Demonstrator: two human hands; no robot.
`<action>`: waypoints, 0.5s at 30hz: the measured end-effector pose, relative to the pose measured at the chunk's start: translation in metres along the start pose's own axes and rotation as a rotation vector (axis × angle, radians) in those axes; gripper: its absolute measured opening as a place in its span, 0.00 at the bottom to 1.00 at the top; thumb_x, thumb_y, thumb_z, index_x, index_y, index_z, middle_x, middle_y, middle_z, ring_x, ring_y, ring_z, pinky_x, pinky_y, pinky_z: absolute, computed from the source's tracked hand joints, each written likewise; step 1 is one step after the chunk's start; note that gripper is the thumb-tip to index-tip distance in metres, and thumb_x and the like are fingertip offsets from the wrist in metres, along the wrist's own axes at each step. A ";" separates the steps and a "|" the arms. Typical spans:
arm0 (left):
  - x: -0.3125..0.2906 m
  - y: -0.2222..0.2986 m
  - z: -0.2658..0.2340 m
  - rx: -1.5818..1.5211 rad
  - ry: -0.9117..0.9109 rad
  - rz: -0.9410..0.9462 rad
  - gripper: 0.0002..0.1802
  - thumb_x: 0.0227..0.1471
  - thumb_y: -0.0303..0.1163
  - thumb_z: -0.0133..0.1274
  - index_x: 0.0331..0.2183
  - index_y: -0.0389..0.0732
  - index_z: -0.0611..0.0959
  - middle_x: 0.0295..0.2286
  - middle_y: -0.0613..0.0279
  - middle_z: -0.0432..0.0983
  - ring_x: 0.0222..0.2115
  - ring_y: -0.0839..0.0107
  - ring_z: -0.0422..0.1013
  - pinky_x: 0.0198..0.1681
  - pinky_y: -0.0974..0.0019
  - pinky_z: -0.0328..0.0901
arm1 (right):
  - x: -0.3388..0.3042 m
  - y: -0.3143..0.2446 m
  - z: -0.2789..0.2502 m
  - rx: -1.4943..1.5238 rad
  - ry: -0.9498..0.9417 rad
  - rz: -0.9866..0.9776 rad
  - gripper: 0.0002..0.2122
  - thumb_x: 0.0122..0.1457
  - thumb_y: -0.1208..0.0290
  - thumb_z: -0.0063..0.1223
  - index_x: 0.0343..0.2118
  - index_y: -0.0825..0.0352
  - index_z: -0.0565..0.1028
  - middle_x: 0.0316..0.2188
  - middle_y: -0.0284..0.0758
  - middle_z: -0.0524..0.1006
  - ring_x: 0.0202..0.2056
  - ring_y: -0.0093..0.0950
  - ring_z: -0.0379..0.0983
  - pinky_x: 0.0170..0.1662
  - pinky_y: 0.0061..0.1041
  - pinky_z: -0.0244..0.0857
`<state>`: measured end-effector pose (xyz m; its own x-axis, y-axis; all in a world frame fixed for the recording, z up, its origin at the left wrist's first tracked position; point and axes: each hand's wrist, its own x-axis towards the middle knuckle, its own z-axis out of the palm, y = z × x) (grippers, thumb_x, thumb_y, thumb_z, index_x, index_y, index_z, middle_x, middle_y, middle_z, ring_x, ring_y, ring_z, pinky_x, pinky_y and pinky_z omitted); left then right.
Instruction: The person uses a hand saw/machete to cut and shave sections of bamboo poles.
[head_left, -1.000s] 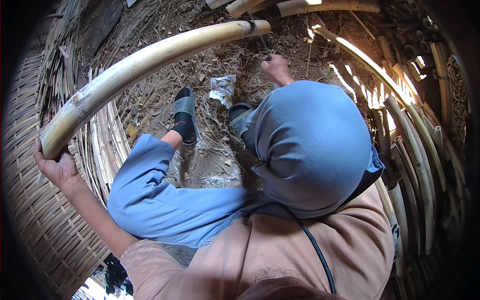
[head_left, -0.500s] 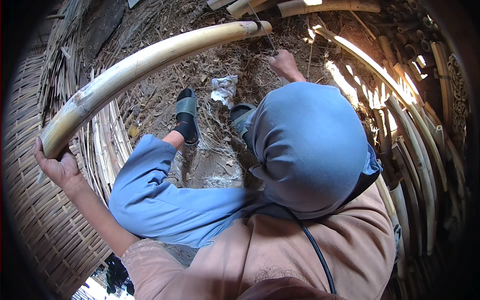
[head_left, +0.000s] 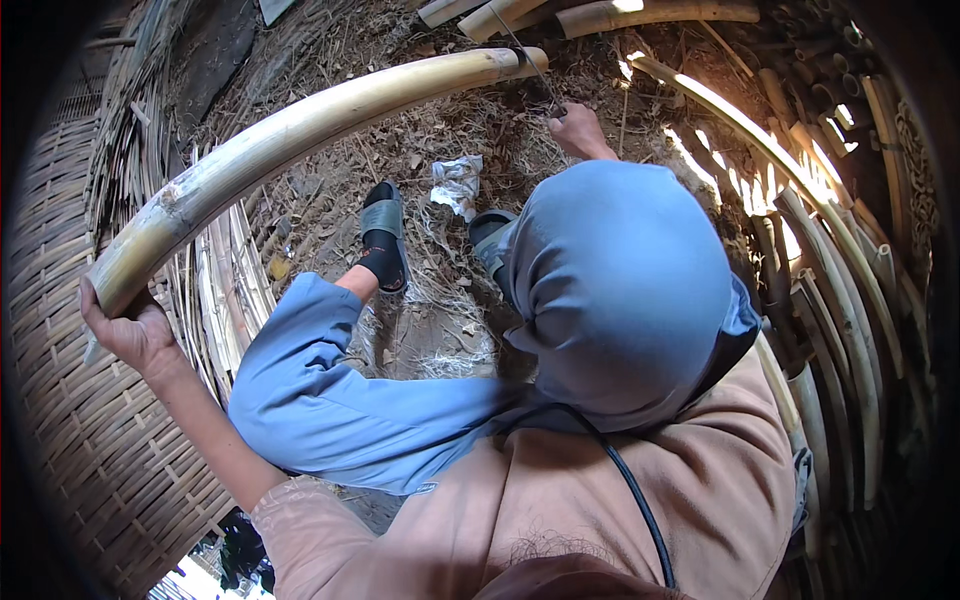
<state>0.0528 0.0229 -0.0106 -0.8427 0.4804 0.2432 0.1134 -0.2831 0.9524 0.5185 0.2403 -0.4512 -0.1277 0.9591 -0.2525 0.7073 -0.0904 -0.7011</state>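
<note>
A thick, pale yellow bamboo pole (head_left: 330,110) slants from the lower left to the upper middle. It looks bowed in this wide picture. Its near end rests in my left hand (head_left: 130,325), thumb and fingers closed around it. Toward the far end, a dark ring (head_left: 522,62) marks the pole. A long, thin, dark blade-like tool (head_left: 543,82) crosses the pole there. My right hand (head_left: 580,130) is closed on its lower end, just beyond my raised knee; the exact kind of tool is too thin to make out.
Woven bamboo matting (head_left: 80,430) stands at the left, beside a heap of split strips (head_left: 225,290). Crumpled white paper (head_left: 456,182) lies on the straw-strewn ground between my sandalled feet. Several bamboo poles (head_left: 840,290) lean along the right. More cut lengths (head_left: 660,17) lie at the far side.
The whole view has shifted slightly. My right hand and the thin tool have moved slightly nearer, down along the tool's line. My left hand keeps its hold on the bamboo pole.
</note>
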 end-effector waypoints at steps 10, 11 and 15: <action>-0.011 0.026 0.010 -0.162 -0.123 0.097 0.30 0.54 0.43 0.60 0.49 0.29 0.77 0.47 0.45 0.75 0.52 0.51 0.72 0.60 0.48 0.66 | -0.033 0.055 0.005 -0.035 0.061 0.168 0.31 0.54 0.56 0.60 0.61 0.59 0.67 0.41 0.50 0.81 0.43 0.50 0.80 0.49 0.43 0.72; -0.011 0.032 0.003 -0.159 -0.119 0.094 0.30 0.54 0.43 0.60 0.49 0.29 0.77 0.47 0.45 0.75 0.52 0.51 0.72 0.60 0.48 0.66 | -0.039 0.045 0.005 -0.004 0.078 0.159 0.31 0.54 0.56 0.60 0.61 0.59 0.67 0.41 0.50 0.81 0.43 0.50 0.80 0.49 0.43 0.72; -0.008 0.039 -0.013 -0.045 -0.018 0.076 0.29 0.55 0.44 0.58 0.49 0.30 0.77 0.45 0.47 0.76 0.54 0.54 0.70 0.60 0.48 0.65 | -0.043 0.031 0.013 0.048 0.099 0.079 0.32 0.54 0.56 0.60 0.62 0.60 0.66 0.41 0.51 0.81 0.43 0.50 0.80 0.49 0.43 0.72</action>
<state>0.0573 -0.0033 0.0221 -0.8232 0.4706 0.3177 0.1524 -0.3559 0.9220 0.5369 0.1932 -0.4701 -0.0018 0.9702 -0.2423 0.6782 -0.1769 -0.7133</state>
